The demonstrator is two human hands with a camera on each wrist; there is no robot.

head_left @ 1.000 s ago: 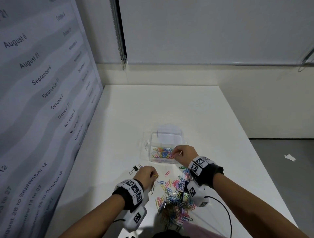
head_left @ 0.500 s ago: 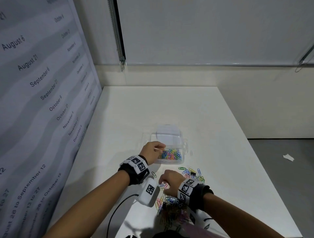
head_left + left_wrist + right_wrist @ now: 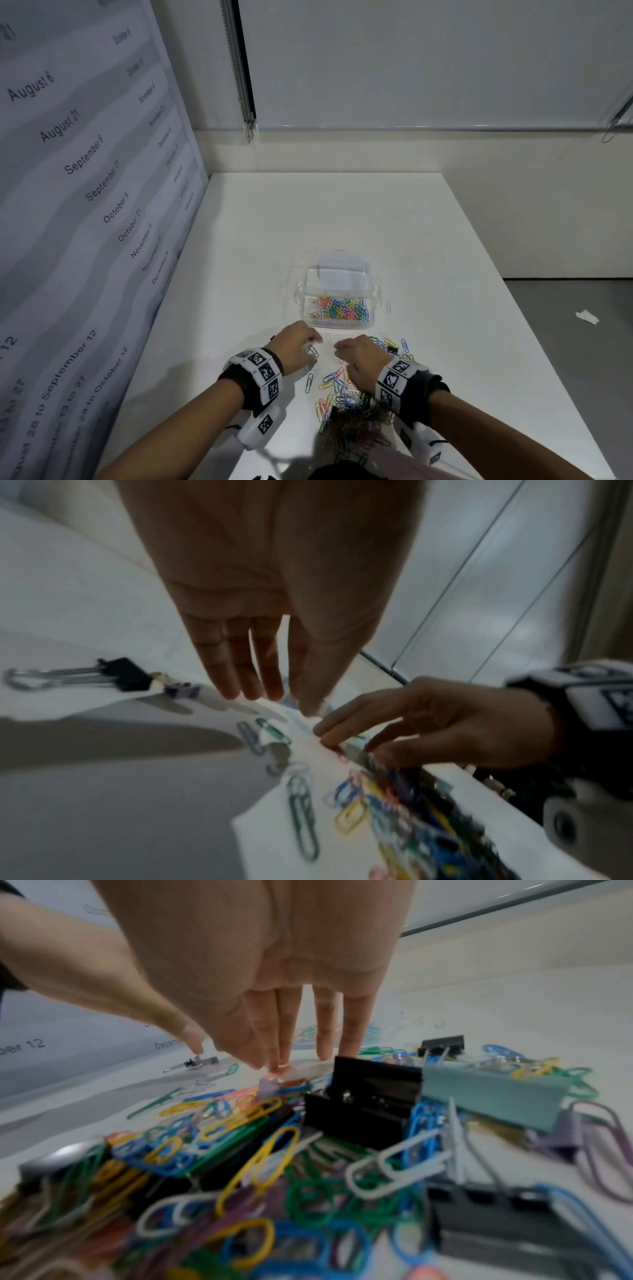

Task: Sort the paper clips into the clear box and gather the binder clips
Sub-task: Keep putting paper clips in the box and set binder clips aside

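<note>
The clear box stands mid-table with several coloured paper clips inside. A pile of paper clips mixed with binder clips lies in front of it. My left hand hovers just left of the pile with straight fingers and nothing in it. A black binder clip and a small purple one lie on its far side. My right hand is at the pile's front edge, where thumb and forefinger pinch a pink paper clip at the table surface. Black and teal binder clips sit under that wrist.
The white table has a printed calendar panel along its left edge and a wall behind. A few clips and a small black binder clip lie right of my right hand. The table's right edge drops to grey floor.
My left hand has come back from the box to the table beside the pile, empty. My right hand has shifted forward from the pile toward the box.
</note>
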